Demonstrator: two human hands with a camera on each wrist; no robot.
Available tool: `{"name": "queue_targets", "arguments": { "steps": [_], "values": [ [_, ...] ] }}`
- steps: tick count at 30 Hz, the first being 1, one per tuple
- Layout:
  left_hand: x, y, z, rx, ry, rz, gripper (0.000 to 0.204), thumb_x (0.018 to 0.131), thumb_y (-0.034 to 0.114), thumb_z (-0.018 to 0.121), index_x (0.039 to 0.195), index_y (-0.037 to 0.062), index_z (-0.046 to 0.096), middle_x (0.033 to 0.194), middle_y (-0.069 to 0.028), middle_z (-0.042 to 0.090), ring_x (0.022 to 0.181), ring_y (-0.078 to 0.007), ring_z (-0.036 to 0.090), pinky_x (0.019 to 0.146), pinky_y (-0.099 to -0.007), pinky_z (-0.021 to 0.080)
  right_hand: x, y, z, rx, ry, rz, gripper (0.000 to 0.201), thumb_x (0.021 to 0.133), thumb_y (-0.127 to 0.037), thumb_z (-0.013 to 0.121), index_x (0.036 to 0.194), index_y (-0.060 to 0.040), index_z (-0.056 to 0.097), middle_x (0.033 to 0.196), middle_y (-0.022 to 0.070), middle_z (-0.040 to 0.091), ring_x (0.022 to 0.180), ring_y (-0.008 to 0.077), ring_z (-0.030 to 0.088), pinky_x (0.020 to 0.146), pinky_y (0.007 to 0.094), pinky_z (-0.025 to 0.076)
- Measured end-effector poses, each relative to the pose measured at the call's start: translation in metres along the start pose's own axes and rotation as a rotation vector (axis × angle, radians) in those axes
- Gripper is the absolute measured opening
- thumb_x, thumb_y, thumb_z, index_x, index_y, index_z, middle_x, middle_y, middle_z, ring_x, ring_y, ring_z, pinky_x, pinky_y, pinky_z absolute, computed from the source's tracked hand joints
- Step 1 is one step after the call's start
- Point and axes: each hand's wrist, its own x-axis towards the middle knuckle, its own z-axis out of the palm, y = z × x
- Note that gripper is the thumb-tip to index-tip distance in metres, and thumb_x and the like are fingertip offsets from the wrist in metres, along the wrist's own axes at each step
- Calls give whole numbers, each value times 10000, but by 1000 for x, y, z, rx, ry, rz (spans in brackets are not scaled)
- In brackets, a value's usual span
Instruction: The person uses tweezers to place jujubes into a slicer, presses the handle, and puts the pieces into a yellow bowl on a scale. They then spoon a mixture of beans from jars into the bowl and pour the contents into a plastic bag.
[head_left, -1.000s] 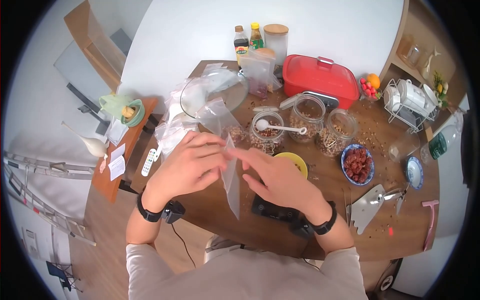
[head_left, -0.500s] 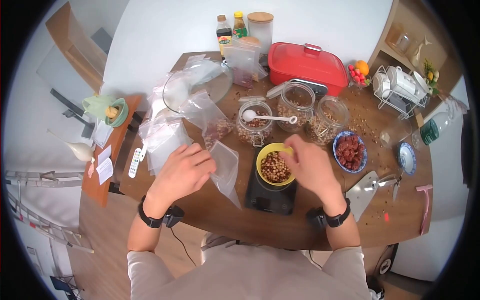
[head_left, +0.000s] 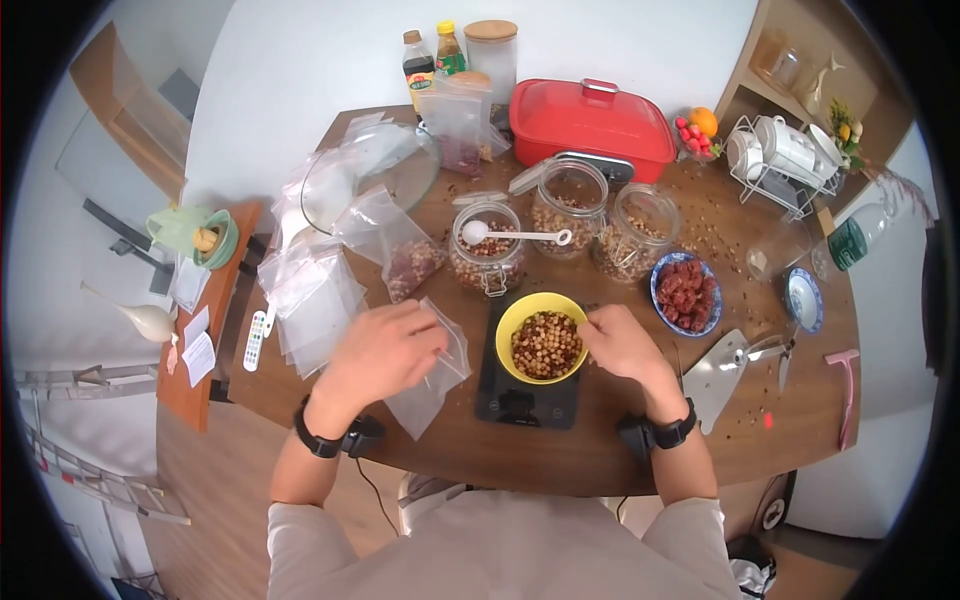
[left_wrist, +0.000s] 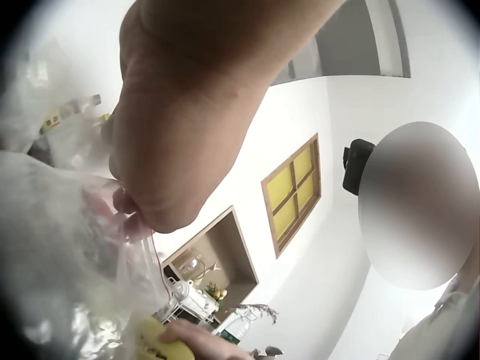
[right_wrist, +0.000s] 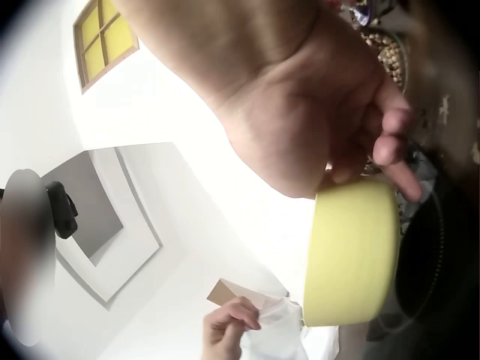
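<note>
My right hand point(head_left: 625, 345) grips the rim of a yellow bowl point(right_wrist: 349, 255) at its right side, thumb and fingers at the edge. Mixed beans or grains point(head_left: 547, 347) lie in the bowl, which is over a black kitchen scale point(head_left: 525, 408). On the left, my left hand point(head_left: 392, 348) pinches a clear zip bag point(head_left: 418, 408) near its top; the bag hangs down beside the scale. In the right wrist view the left hand point(right_wrist: 229, 326) shows its fingertips on the bag point(right_wrist: 277, 330).
Behind the bowl stand several glass jars of beans, one with a white spoon point(head_left: 515, 235) across it. A blue-rimmed bowl of dark red food point(head_left: 687, 295) and a metal scraper point(head_left: 715, 385) lie right. Zip bags point(head_left: 310, 300), a glass lid point(head_left: 425, 185) and a red cooker point(head_left: 595, 130) surround them.
My right hand has left the zip bag, reached right and taken the yellow bowl's rim; the bowl now looks larger. The left hand keeps the bag and has moved it left, away from the scale.
</note>
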Motion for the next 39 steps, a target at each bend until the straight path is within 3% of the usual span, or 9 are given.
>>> {"name": "queue_targets", "arguments": {
  "steps": [3,4,8,16,27,36,39],
  "values": [
    [-2,5,9,-52,-4,-15,99,727,45,638,803,98,604,791,-34,561,760,-251,578,591,-380,475,-14,-27,-16,154,58,54,329,884,-143,547,682,116,573,529,220,541,485,251,591,511,418,432],
    [-1,7,8,-60,-6,-28,105,720,46,645,801,96,602,790,-34,560,759,-251,578,587,-381,474,-14,-26,-18,151,105,13,330,883,-126,563,654,110,554,489,140,505,473,133,519,476,373,398],
    [6,15,-5,-80,-5,-42,143,681,48,670,800,87,602,791,-36,559,753,-254,576,578,-378,471,-16,-51,-25,322,203,-23,335,882,-134,576,643,97,536,486,113,454,481,109,457,469,343,368],
    [36,19,-20,-146,94,-38,152,660,33,675,790,89,619,805,-32,579,736,-256,576,594,-367,477,-6,-99,-46,302,375,-143,304,860,-124,631,648,86,574,508,142,503,488,124,463,481,353,377],
    [60,-4,-16,-266,20,-138,170,655,27,701,809,95,682,827,-26,617,750,-247,604,560,-357,470,25,-89,-37,179,434,-92,349,827,-139,693,604,70,525,514,157,495,474,206,457,492,373,375],
    [68,-20,-4,-230,-44,-61,151,680,87,737,809,136,676,871,31,623,758,-202,619,558,-348,485,42,-93,-26,120,455,-108,406,812,-137,717,564,51,457,536,145,476,470,236,424,485,383,334],
    [66,-22,-6,-248,-33,-98,199,634,31,745,811,115,715,846,3,634,738,-218,620,561,-326,478,43,-94,-24,128,468,-137,429,802,-125,727,551,39,420,549,128,458,473,231,407,485,383,312]
  ]
}}
